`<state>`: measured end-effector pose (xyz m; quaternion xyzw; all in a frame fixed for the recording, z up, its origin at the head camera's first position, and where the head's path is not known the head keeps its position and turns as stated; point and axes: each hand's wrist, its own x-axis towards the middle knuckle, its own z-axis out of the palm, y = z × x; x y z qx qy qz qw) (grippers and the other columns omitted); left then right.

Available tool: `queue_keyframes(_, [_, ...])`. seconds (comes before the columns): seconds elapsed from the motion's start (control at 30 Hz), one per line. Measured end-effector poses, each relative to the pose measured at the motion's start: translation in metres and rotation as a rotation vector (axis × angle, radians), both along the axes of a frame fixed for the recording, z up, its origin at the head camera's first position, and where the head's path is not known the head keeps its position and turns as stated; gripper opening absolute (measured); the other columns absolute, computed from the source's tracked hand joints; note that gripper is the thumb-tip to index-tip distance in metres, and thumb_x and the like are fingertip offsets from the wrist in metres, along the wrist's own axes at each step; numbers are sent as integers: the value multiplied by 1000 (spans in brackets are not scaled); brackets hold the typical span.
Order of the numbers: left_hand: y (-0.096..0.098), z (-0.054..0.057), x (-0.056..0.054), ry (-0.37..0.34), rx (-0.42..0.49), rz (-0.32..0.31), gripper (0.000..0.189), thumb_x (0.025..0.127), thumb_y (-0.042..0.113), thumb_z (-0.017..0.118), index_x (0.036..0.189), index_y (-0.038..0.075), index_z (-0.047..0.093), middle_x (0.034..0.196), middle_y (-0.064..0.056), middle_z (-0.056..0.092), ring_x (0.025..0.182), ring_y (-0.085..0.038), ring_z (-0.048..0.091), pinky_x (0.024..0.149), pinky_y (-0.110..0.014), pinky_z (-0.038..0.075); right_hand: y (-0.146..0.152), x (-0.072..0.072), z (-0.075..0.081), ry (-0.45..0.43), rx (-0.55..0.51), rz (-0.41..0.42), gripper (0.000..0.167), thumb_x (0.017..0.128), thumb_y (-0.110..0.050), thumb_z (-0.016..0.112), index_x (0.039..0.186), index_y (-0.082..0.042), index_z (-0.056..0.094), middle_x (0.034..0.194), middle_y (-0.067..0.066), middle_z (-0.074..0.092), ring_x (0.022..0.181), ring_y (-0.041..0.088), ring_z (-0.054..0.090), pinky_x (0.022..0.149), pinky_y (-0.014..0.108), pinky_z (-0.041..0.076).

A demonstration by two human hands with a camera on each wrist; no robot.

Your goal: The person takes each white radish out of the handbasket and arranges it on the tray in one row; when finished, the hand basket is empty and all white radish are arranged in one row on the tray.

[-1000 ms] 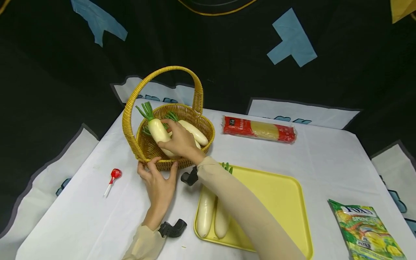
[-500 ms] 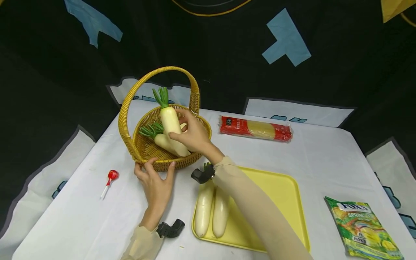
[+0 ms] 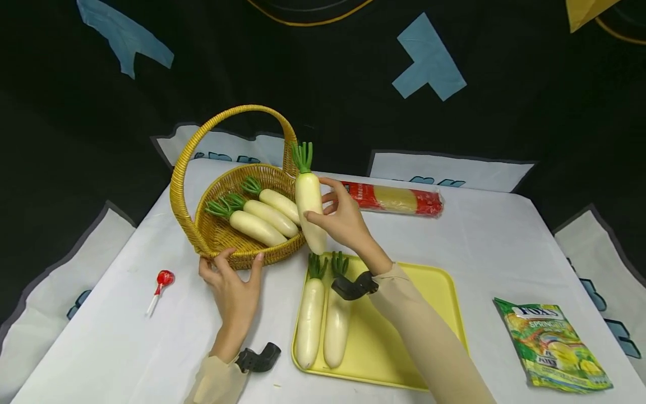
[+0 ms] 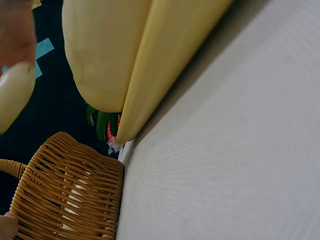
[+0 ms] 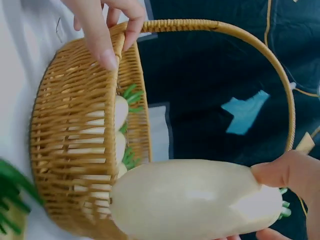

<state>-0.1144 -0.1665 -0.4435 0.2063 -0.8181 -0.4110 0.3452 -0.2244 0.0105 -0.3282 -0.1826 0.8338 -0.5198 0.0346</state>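
My right hand (image 3: 345,217) grips a white radish (image 3: 309,205) with green stalks, held upright just right of the wicker basket (image 3: 262,259). The right wrist view shows this white radish (image 5: 195,200) large, thumb on one side and fingertips below. With the left hand (image 3: 234,294) I hold the basket's near rim, fingers hooked over it and thumb outside. Inside the basket, three white radishes (image 3: 256,229) lie side by side, stalks to the left. Two more white radishes (image 3: 310,324) lie on the yellow tray (image 3: 404,336), close below the raised one.
A red noodle packet (image 3: 404,200) lies at the back of the white table. To the left of my left hand is a red lollipop (image 3: 161,283). A green candy bag (image 3: 555,348) lies at the right. The basket's tall handle (image 3: 222,120) arches above it.
My right hand has lifted the white radish out of the basket and carried it rightward past the rim, near the tray. The left hand keeps its hold on the rim.
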Motion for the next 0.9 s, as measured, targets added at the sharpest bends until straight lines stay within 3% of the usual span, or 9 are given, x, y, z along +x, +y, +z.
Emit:
queue_keyframes(0.27, [-2,-1,2,-36,27,-3,55,79,39,67,115,7,40,137,-28,7,127,-43,20,97,-55,27,38,19,-17,-118,21,-135,66,74,-21,71,132,-19,39,105,12,56,82,23,56,64,25,45])
queue_keyframes(0.53, [-6,0,0,-13,13,-2,55,79,37,67,115,6,41,135,-28,8,127,-43,20,99,-55,25,62,37,-37,-247,58,-261,68,74,-22,72,133,-19,38,103,12,55,78,19,55,59,23,45])
queue_keyframes(0.9, [-1,-1,-2,-22,36,-12,55,79,38,68,115,6,42,135,-27,9,127,-41,20,99,-55,25,91,68,-69,-402,64,-288,65,76,-20,70,133,-11,38,101,16,52,75,20,55,55,30,50])
